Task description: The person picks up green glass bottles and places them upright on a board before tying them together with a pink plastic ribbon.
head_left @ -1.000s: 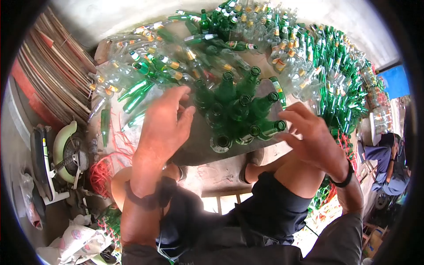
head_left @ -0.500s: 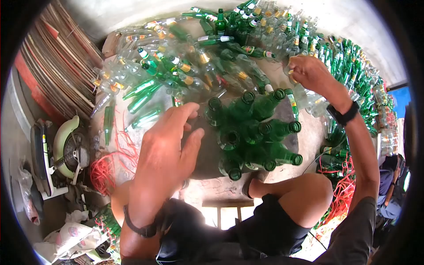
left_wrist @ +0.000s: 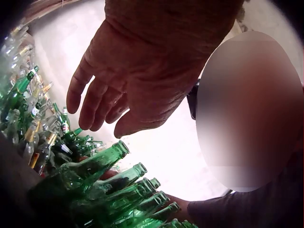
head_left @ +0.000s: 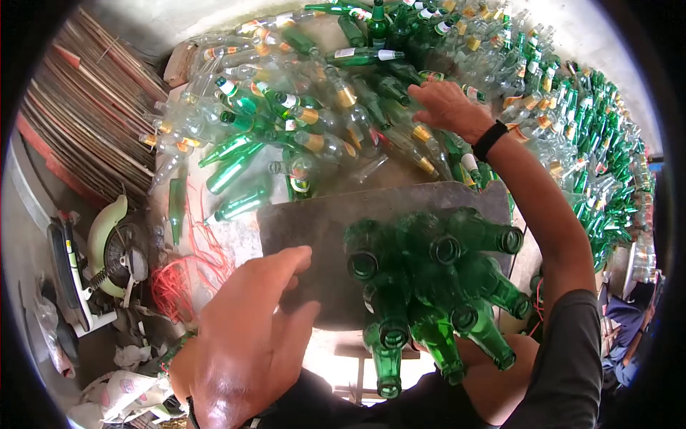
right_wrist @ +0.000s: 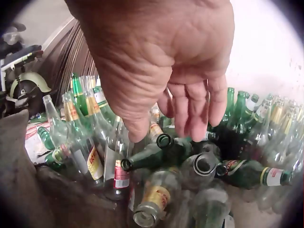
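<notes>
Several green glass bottles point(head_left: 407, 247) stand in a tight group on a dark board point(head_left: 307, 222) before the person's knees. Beside this group, on its left, the left hand point(head_left: 250, 332) hovers with relaxed fingers and holds nothing; the left wrist view has its fingertips just above the bottle necks point(left_wrist: 111, 156). Out over the loose pile reaches the right hand point(head_left: 451, 107), its fingers pointing down and slightly bent. In the right wrist view a green bottle point(right_wrist: 147, 156) lies right below those fingers, its mouth towards the camera, with nothing gripped.
Clear bottles with gold necks point(head_left: 336, 93) lie heaped behind the board. Many more bottles point(head_left: 586, 143) stand packed along the wall at right. Red twine point(head_left: 175, 279) lies tangled at left, near a wheel point(head_left: 111, 250) and a stack of long bowed strips point(head_left: 93, 121).
The right hand has left the side of the green bottle group and moved forward, then leftward over the pile. The left hand stays beside the group. The head view has shifted forward.
</notes>
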Demonstrator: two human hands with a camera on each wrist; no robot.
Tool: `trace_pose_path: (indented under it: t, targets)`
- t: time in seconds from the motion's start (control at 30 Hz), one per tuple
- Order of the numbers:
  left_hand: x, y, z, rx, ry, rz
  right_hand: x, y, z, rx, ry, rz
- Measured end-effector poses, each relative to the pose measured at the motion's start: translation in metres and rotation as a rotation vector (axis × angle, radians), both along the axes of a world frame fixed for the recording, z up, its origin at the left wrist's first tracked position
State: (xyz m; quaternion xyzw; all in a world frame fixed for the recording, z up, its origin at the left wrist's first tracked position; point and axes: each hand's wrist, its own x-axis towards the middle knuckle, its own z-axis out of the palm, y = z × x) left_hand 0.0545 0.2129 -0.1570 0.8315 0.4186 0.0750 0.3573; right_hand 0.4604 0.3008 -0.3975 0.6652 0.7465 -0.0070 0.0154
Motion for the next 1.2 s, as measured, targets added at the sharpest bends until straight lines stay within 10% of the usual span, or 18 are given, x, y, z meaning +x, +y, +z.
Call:
trace_pose_path:
  t: [1.2]
  targets:
    - [-0.006,0.013,0.006,0.066,0.006,-0.121,0.009,0.041,-0.067,0.485,-0.016,0.099]
